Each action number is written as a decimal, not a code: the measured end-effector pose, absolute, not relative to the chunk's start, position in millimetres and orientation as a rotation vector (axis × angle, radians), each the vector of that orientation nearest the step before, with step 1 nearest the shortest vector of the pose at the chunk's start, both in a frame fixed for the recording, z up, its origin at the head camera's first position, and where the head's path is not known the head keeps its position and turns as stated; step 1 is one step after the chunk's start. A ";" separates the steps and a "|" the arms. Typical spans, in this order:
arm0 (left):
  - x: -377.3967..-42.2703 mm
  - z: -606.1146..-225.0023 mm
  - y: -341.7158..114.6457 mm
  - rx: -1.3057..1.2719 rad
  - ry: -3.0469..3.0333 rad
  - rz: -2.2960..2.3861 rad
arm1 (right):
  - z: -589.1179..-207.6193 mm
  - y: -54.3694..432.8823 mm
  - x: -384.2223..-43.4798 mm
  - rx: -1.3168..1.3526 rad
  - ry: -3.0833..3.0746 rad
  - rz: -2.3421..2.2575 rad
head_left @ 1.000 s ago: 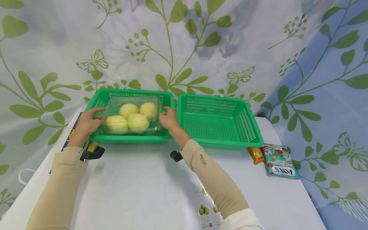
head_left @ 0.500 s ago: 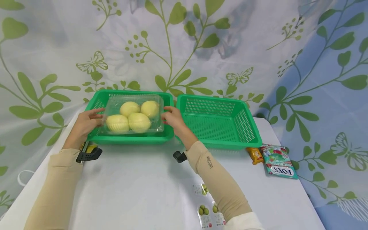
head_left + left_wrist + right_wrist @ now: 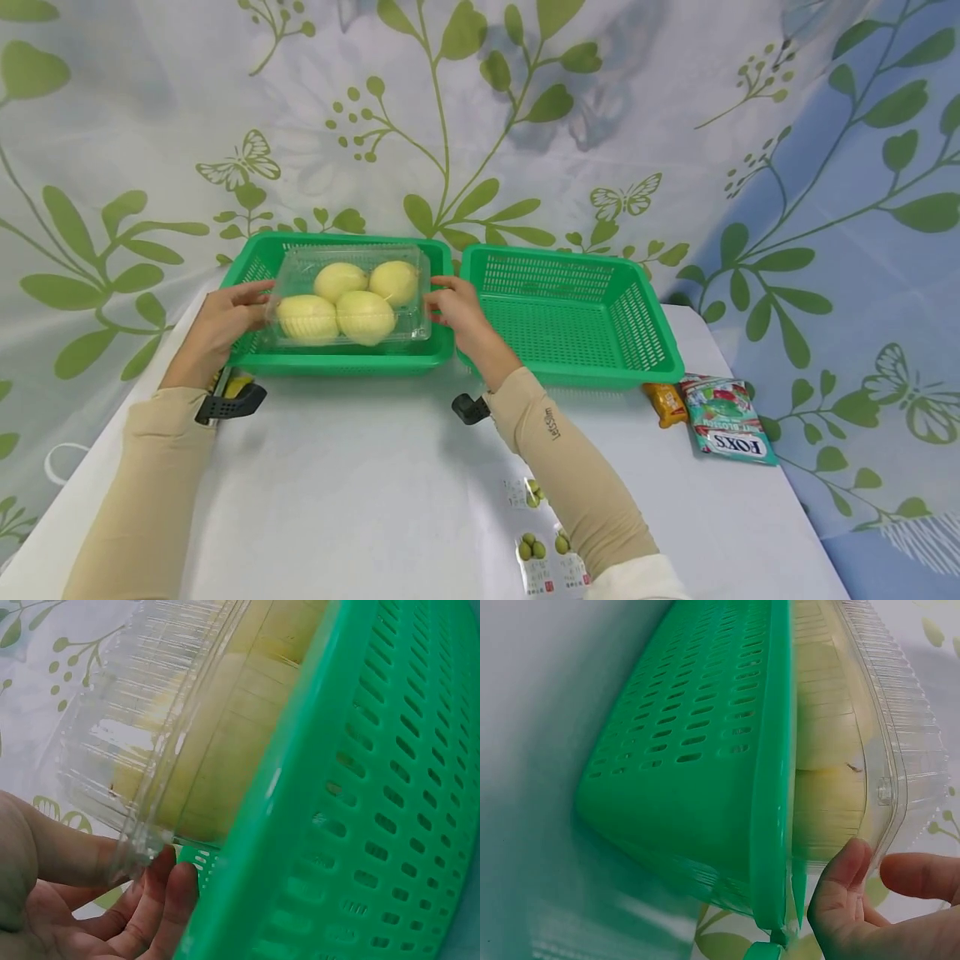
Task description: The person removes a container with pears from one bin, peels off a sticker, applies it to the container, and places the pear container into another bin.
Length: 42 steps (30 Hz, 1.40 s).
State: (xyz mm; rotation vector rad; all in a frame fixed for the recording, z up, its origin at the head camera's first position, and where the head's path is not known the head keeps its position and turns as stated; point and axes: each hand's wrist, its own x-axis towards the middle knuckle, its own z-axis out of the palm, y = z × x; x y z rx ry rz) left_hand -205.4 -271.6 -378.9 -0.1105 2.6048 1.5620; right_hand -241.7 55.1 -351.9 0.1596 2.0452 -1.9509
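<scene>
A clear plastic clamshell box holds several round, pale yellow fruits. It is at the mouth of the left green basket, tilted a little. At the box's left end my left hand pinches the rim between thumb and fingers; in the left wrist view those fingers curl under the rim. My right hand grips the opposite end, its thumb and a fingertip at the rim's corner. Both wrist views show the box's rim above the basket's edge; its underside is hidden.
A second green basket, with nothing in it, stands right beside the first. Right of it lie an orange packet and a teal FOX'S candy bag. Printed fruit stickers are on the white table. A patterned curtain hangs behind.
The fruit box has risen slightly and shifted a little right. My right hand has moved right with its end; my left hand has shifted slightly left.
</scene>
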 end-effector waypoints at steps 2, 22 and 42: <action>-206.3 -379.9 -272.5 -0.093 2.595 1.585 | -352.5 55.7 -242.0 0.175 2.018 -1.978; -201.9 -375.5 -277.0 0.042 2.444 1.877 | -352.1 69.5 -239.0 0.167 1.983 -2.057; -195.5 -371.0 -275.9 0.089 2.326 2.023 | -339.6 77.0 -225.5 0.145 1.935 -2.129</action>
